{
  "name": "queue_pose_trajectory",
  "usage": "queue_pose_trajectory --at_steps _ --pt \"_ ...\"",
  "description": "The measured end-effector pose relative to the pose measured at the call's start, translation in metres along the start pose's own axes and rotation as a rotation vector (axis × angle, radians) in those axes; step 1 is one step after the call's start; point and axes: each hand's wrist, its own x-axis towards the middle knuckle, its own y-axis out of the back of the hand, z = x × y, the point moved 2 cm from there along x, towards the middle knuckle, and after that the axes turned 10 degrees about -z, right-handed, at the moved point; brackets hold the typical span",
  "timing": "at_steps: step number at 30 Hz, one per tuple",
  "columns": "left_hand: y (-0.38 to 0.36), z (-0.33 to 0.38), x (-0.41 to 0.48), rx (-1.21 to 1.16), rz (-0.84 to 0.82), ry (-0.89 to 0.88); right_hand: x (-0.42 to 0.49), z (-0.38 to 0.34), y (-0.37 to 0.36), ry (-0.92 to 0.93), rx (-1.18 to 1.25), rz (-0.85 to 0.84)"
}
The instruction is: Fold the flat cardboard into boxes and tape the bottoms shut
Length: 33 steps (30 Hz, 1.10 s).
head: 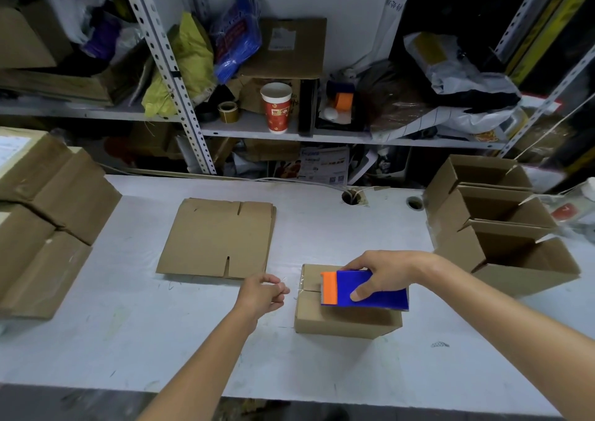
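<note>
Head view: folded box [325, 321], judged light, stiff yet crushable, sits bottom-up on counter [128, 324]; right grip [380, 275] clasps tape dispenser [363, 292] over its seam, left grip [264, 293] apparently pinching tape end [285, 280]; steady by side walls.

Cluttered metal shelving [180, 76] behind white table [128, 340].

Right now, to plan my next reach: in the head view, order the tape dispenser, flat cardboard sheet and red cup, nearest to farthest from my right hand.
1. The tape dispenser: gripped in the right hand.
2. The flat cardboard sheet: on the table, leftward.
3. The red cup: on the back shelf.
</note>
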Motion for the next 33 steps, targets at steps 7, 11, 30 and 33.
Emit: queue_pose_trajectory --at_steps 7,11,30,33 --pt "-0.031 0.003 0.005 0.389 0.008 0.015 0.001 -0.009 0.001 -0.022 -0.043 -0.001" --pt "-0.021 0.004 -0.002 0.682 0.07 -0.036 0.001 -0.011 0.002 -0.037 -0.043 0.001" --pt "-0.053 0.002 -0.011 0.421 -0.111 -0.083 -0.021 0.019 -0.004 -0.027 -0.052 0.031" --pt "-0.059 0.004 -0.013 0.417 -0.126 -0.095 -0.036 0.05 -0.007 -0.081 -0.04 0.034"
